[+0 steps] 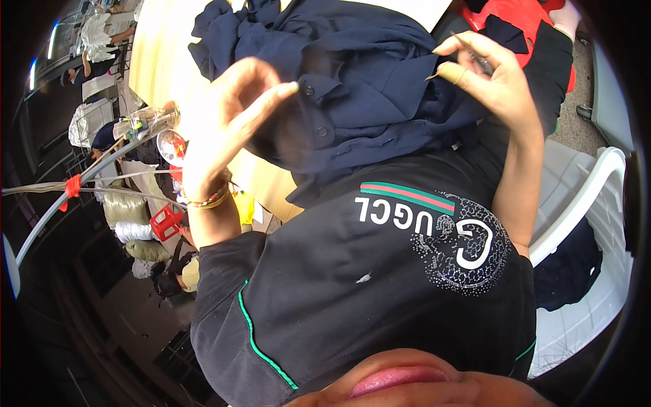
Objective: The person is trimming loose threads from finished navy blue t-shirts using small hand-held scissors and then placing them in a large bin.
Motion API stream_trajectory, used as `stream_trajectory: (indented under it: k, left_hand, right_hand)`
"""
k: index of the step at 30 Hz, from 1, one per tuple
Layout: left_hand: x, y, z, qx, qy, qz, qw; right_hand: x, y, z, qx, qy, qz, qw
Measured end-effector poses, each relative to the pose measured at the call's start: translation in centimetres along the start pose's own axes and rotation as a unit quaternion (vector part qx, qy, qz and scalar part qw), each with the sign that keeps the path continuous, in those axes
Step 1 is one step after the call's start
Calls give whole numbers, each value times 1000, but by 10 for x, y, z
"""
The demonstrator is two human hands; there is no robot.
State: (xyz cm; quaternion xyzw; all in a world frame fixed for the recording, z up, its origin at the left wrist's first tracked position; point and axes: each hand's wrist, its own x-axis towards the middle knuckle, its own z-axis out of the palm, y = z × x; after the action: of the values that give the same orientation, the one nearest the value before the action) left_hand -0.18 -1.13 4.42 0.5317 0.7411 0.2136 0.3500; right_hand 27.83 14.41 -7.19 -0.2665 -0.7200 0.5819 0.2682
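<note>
A dark navy buttoned garment [380, 81] lies bunched over the pale table's edge and my lap. Its button placket, with dark buttons [322, 131], faces up between my hands. My left hand [237, 108] hovers over the cloth beside the placket, slightly blurred. Its fingers curl toward the thumb tip; whatever they pinch is too small to see. My right hand [498, 85] is above the garment's right side, thumb and forefinger a little apart. Tucked in its grip are small dark metal thread snips [480, 60], partly hidden by the fingers. A yellowish wrap [453, 74] covers part of that thumb.
The pale wooden table [159, 54] reaches away in front. A red seat [525, 20] with dark cloth stands at the far right. At my right is a white plastic chair [576, 210] holding dark fabric. On the left are a curved metal rod [47, 220], thread bundles [129, 207] and other people.
</note>
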Motion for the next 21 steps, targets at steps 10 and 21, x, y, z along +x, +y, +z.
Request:
stream_trajectory:
  k: [10,21]
  left_hand:
    - [6,-14,36,36,65,106,992]
    - [32,4,28,-451,-76,62,887]
  right_hand:
    - [3,-10,51,-51,-138,-7,989]
    - [-19,-9,-40,325,29,-135,936]
